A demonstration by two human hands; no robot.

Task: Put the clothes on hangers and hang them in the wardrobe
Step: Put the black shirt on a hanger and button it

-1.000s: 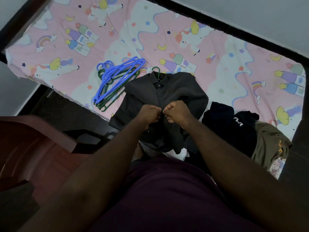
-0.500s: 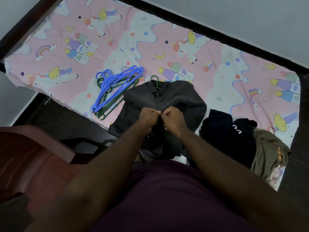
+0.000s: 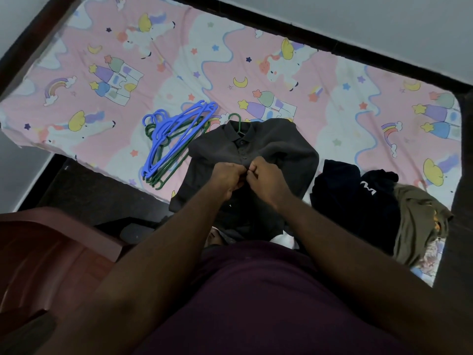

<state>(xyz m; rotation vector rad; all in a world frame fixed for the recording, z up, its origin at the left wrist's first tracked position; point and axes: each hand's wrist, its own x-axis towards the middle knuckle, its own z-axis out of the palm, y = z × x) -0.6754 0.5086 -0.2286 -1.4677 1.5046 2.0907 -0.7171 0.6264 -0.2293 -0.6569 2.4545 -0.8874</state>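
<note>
Head view, risk: tugging the placket could probably slide the dark shirt (image 3: 268,147) off the green hanger (image 3: 236,121) poking out of its collar, mid-frame on the bed (image 3: 179,73).
Left hand (image 3: 227,176): fingers curled, pinching the placket at a button.
Right hand (image 3: 266,178): same pinch, knuckles nearly touching the left's.
Spare hangers (image 3: 171,142): piled left of the shirt.
Clothes pile (image 3: 371,203): right edge, waiting.

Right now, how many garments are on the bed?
3 visible: grey shirt on a hanger at the middle, navy top right of it, olive garment furthest right. More may be hidden underneath.
</note>
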